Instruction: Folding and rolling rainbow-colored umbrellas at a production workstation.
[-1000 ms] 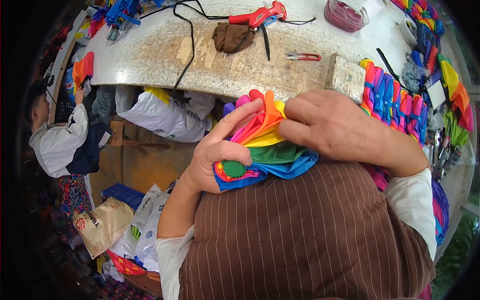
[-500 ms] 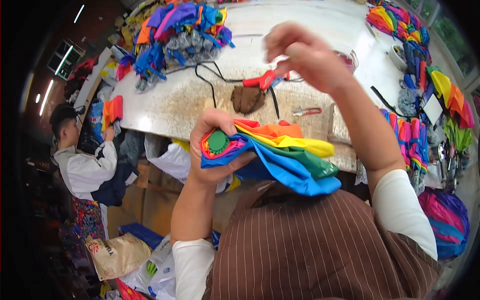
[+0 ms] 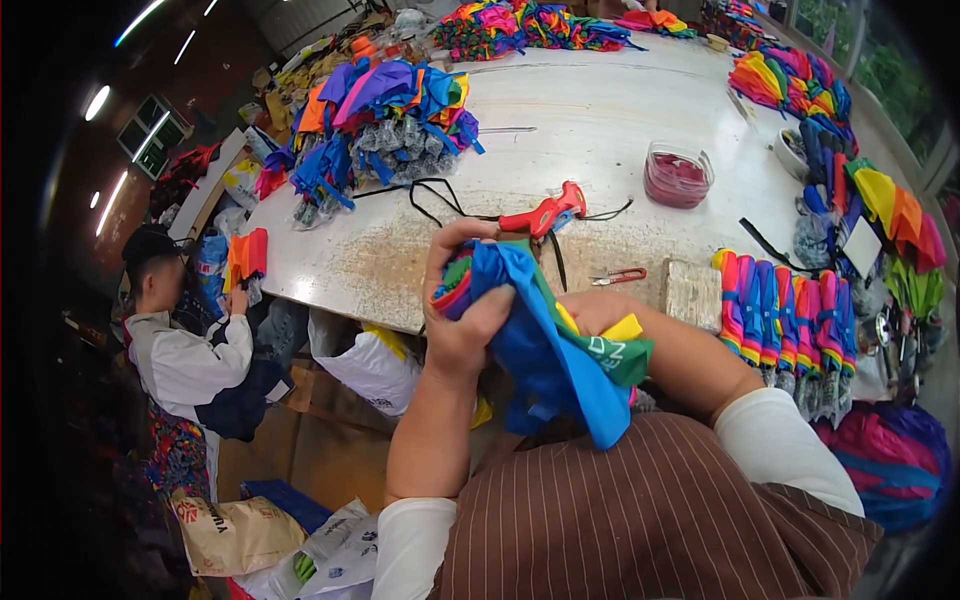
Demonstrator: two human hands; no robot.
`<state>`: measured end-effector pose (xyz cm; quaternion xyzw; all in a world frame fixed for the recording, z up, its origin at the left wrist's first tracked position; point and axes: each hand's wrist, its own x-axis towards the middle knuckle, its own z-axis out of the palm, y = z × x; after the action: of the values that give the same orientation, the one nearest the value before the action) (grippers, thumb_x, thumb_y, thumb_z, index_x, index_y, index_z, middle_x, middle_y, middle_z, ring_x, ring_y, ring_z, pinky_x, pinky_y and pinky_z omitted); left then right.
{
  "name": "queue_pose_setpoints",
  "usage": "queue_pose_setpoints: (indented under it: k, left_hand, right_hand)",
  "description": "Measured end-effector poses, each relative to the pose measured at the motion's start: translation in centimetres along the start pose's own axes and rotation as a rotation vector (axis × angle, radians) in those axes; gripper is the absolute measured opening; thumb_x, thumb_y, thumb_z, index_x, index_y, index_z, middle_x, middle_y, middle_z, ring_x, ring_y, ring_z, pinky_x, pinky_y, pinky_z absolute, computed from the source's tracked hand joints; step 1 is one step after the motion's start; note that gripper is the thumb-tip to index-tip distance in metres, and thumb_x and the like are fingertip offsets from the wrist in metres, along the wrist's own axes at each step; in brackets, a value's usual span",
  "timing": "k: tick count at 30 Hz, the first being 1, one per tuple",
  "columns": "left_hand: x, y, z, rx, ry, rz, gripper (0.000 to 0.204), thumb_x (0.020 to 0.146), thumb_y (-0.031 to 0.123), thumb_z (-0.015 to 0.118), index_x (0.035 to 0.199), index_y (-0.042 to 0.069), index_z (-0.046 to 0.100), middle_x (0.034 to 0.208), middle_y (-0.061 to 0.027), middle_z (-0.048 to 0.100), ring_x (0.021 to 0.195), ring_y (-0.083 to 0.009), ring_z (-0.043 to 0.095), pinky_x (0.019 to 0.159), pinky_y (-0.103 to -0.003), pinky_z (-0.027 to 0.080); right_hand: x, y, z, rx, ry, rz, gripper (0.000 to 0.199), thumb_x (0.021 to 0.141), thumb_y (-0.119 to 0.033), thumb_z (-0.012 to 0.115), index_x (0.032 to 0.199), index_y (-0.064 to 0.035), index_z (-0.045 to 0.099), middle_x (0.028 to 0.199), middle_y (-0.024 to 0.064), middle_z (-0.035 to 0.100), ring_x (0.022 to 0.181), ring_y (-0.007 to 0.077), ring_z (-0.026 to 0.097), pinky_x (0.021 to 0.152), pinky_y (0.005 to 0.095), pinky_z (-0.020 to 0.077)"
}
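Left hand [image 3: 468, 318] clamped round the gathered top of a rainbow-panelled fabric umbrella canopy [image 3: 555, 345], thumb pressed over the blue panel, fingers curled behind; bundle held up off the bench, just in front of its near edge, above the brown striped apron [image 3: 640, 530]. Right hand [image 3: 600, 312] mostly hidden under the yellow and green folds; grip state cannot be told, though the forearm leads straight into the cloth.

Progress, as judged: canopy bunched and loose, panels hanging unevenly, no strap round it; looks mid-way through gathering. A row of rolled, strapped rainbow umbrellas [image 3: 785, 320] lies at the right near edge of the pale round bench [image 3: 600, 110], so finished pieces exist; a big heap of loose coloured canopies [image 3: 385, 120] sits at the far left, likely work remaining.

Containers: clear round plastic tub [image 3: 678, 175] right of centre, holding something dark pink, too small to identify; white sacks [image 3: 370, 365] below the near edge, contents unclear.

Red glue gun [image 3: 545, 212] and small red-handled snips [image 3: 620, 276] lie just beyond the hands; another person [image 3: 190, 350] crouches at the left edge.
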<state>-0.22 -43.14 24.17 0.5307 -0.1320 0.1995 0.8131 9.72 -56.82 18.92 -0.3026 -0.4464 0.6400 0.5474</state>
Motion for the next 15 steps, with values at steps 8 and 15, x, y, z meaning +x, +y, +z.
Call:
queue_pose_setpoints:
  k: [8, 15]
  left_hand:
    - [-1.5, -0.4, 2.5, -0.115, -0.288, 0.089, 0.063, 0.070, 0.005, 0.075, 0.122, 0.004, 0.040, 0.100, -0.0178, 0.061, 0.092, -0.0284, 0.064, 0.082, -0.038, 0.051]
    - [-1.7, -1.6, -0.3, -0.080, 0.397, 0.040, 0.044, 0.084, 0.001, 0.062, 0.124, 0.005, 0.045, 0.108, -0.0162, 0.061, 0.095, -0.0226, 0.062, 0.087, -0.035, 0.051]
  right_hand:
    - [-1.5, 0.3, 1.9, -0.068, -0.047, -0.137, 0.088, 0.065, -0.030, 0.085, 0.133, 0.0008, 0.038, 0.122, 0.0087, 0.052, 0.111, 0.0165, 0.050, 0.097, 0.0329, 0.0396]
    - [-6.8, -0.2, 2.8, -1.069, 0.832, -0.258, 0.082, 0.073, -0.053, 0.070, 0.133, -0.0053, 0.040, 0.128, 0.0153, 0.046, 0.121, 0.0260, 0.044, 0.101, 0.0401, 0.0349]
